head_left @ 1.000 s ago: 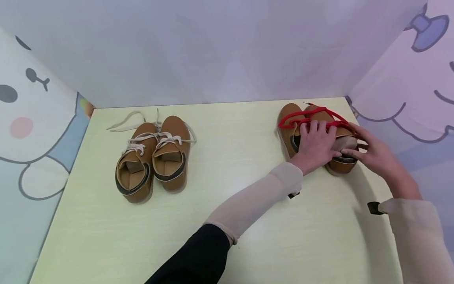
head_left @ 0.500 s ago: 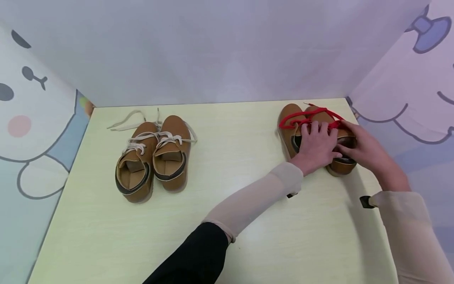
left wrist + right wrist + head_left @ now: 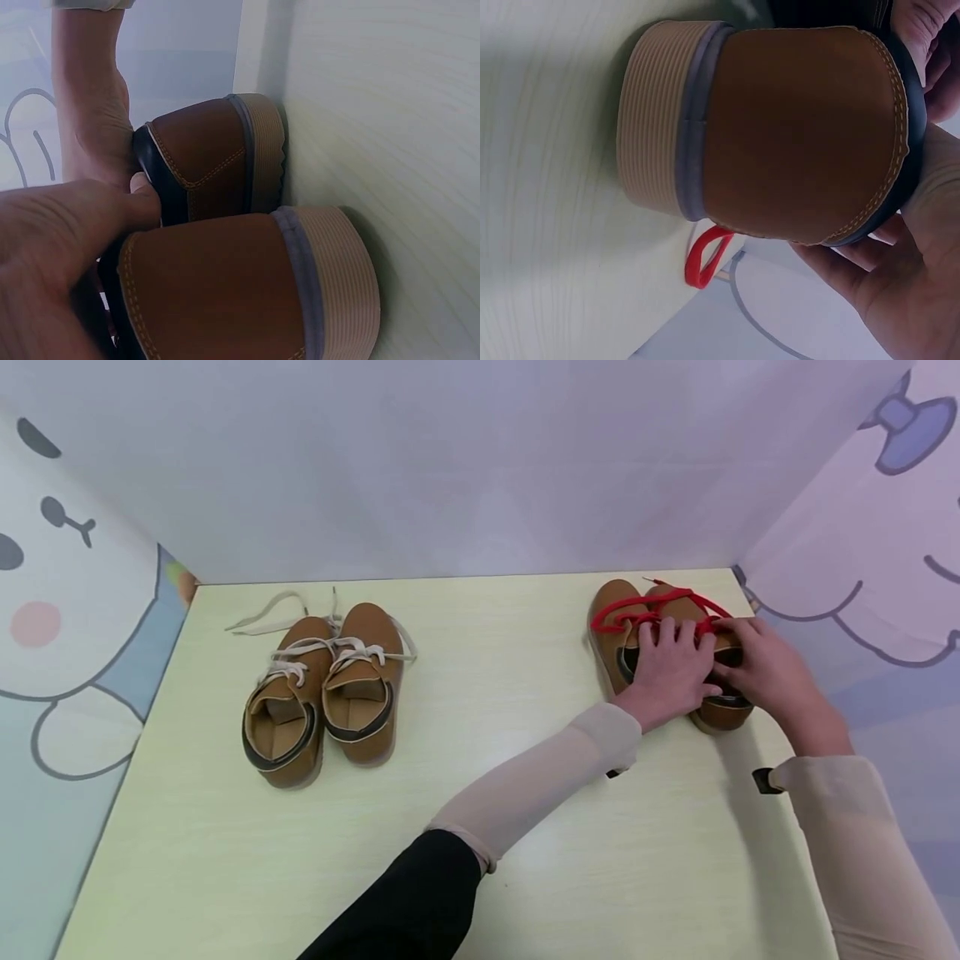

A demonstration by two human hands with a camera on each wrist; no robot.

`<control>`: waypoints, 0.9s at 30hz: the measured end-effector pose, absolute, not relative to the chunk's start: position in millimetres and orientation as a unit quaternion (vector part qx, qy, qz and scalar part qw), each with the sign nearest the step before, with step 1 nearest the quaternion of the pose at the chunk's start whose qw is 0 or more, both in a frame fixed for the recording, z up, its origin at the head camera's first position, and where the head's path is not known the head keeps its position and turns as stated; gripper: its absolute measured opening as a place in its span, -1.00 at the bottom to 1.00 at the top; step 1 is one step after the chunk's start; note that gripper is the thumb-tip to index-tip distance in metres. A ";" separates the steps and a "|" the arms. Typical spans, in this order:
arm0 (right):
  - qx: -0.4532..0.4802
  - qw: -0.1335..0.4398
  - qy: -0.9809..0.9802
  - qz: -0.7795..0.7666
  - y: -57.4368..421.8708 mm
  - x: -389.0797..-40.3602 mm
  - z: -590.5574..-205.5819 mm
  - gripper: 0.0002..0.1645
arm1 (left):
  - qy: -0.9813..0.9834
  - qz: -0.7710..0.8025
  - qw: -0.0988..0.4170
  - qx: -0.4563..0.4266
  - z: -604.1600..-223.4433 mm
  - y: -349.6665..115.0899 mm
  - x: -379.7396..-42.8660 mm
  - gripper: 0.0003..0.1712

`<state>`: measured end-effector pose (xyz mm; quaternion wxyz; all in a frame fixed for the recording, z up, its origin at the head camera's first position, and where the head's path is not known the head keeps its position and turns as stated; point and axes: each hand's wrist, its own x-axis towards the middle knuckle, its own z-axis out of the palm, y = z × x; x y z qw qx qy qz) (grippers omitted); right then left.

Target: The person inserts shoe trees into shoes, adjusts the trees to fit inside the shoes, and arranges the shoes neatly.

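Two brown shoes with red laces (image 3: 630, 602) stand side by side at the table's back right, toes away from me. My left hand (image 3: 666, 670) lies across their lacing, its fingertips by the red laces and its thumb at the collar of the right shoe (image 3: 720, 718). That shoe's outer side is under my right hand (image 3: 768, 668), which grips the collar with its thumb over the opening. In the right wrist view the right fingers bend round the far side of the shoe (image 3: 802, 135). The left shoe's heel (image 3: 217, 285) fills the front of the left wrist view.
Another pair of brown shoes, with white laces (image 3: 360, 653), stands at the left of the pale table (image 3: 487, 710), some loose lace ends trailing behind. A plain wall (image 3: 450, 468) rises along the back edge, and cartoon-printed panels flank both sides.
My right hand has moved left and closed in over the right red-laced shoe. The light tongue seen in its opening earlier is out of sight. My left hand stays almost still.
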<state>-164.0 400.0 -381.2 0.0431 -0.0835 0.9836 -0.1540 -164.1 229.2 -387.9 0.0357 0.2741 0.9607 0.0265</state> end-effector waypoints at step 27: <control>-0.229 -0.018 0.969 -0.096 404.9 -168.5 -379.4 -0.09 | 0.970 0.070 0.011 0.233 -389.2 239.8 -170.9 -0.46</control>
